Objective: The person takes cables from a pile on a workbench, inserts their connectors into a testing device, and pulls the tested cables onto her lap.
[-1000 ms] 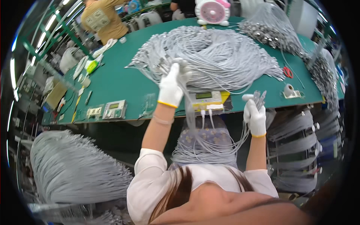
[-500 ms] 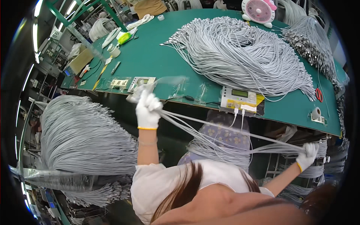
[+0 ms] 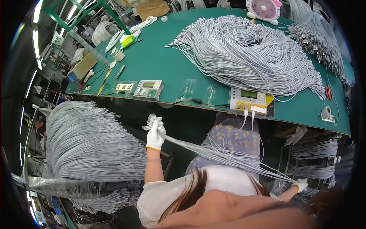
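A bundle of grey-white cables [image 3: 213, 152] stretches across my lap between both hands. My left hand [image 3: 155, 133], in a white glove with a yellow cuff, is closed round one end, and the cable tips stick out above the fist. At the lower right my right hand [image 3: 301, 185], gloved alike, is closed at the bundle's other end; its fingers look small and partly blurred. Behind the bundle, a tester box [image 3: 248, 100] with a small screen sits at the table edge, two white plugs in its front. A second tester box [image 3: 148, 89] lies farther left.
A large heap of cables [image 3: 248, 53] covers much of the green table [image 3: 152, 49]. Another thick cable bundle [image 3: 91, 141] hangs at my left. Red scissors [image 3: 328, 92], a tape roll [image 3: 326, 112] and a pink fan [image 3: 264, 8] are on the table. Cable stacks [image 3: 314, 149] fill a right-hand rack.
My left hand has come down from over the table edge, still gripping the cables. My right hand has moved lower and slightly left. The bundle now lies lower across my lap.
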The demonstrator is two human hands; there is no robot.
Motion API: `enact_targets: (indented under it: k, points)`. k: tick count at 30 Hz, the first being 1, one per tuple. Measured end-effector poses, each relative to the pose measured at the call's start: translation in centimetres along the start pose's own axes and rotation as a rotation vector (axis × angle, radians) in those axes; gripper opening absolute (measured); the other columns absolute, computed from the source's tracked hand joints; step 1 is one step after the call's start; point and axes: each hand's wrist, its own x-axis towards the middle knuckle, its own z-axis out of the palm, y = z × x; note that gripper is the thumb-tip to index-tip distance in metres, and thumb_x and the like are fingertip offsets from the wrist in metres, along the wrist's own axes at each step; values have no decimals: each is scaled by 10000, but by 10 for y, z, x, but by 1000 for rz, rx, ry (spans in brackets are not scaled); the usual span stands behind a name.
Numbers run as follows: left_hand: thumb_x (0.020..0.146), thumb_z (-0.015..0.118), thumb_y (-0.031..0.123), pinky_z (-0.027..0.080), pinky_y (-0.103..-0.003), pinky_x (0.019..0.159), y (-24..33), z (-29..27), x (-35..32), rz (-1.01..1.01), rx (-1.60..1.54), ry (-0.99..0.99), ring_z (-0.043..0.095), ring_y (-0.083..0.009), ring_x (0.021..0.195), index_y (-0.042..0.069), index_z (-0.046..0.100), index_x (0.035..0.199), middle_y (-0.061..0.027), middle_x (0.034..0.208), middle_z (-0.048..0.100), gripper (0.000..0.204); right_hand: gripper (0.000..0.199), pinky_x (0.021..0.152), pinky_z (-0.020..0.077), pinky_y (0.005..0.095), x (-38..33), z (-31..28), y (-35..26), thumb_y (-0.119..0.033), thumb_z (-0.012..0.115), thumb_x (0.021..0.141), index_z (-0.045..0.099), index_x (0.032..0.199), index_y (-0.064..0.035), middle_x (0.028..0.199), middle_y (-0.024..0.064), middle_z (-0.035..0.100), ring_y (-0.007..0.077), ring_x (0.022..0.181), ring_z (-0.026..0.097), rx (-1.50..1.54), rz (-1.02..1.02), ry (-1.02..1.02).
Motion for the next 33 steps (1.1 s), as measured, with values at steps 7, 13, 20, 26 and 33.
enact_targets:
  k: [7, 13, 20, 26, 33]
  points:
    - [992, 572, 242, 535, -325, 839, -116, 163, -45, -71, 772, -918, 655, -195, 1004, 21, 568, 1241, -93, 1176, 639, 332, 337, 568, 430, 226, -299, 176, -33, -50, 468, 925, 606, 1230, -11, 796, -6, 528, 68, 632, 488, -443, -750, -1075]
    - [1007, 541, 242, 356, -221, 512, -169, 210, -66, -379, 376, -963, 409, -70, 552, 55, 539, 1277, -1, 800, 587, 328, 272, 480, 399, 236, -428, 208, 31, -215, 542, 991, 632, 814, -29, 606, 3, 566, 94, 522, 539, -604, -262, -1573]
    - [947, 531, 268, 548, -438, 817, -110, 116, 5, 234, 1936, -405, 670, -345, 994, 82, 656, 1108, -173, 1077, 690, 276, 271, 478, 354, 232, -465, 197, 39, -242, 590, 982, 700, 849, -33, 588, -38, 516, 44, 500, 438, -748, -162, -1472]
    - [948, 553, 152, 494, -292, 582, -105, 116, 11, -32, 1482, -727, 602, -134, 629, 52, 668, 1097, -69, 819, 682, 213, 396, 511, 373, 255, -479, 182, 62, -308, 520, 1013, 596, 718, -55, 605, -11, 542, 70, 527, 461, -580, 6, -1466]
    - [986, 563, 260, 331, -182, 406, -154, 218, -59, -446, 653, -552, 474, -46, 473, 88, 649, 950, 8, 673, 609, 196, 378, 510, 433, 269, -489, 183, 55, -346, 542, 995, 661, 833, -26, 630, 29, 607, 98, 526, 535, -724, 61, -1394]
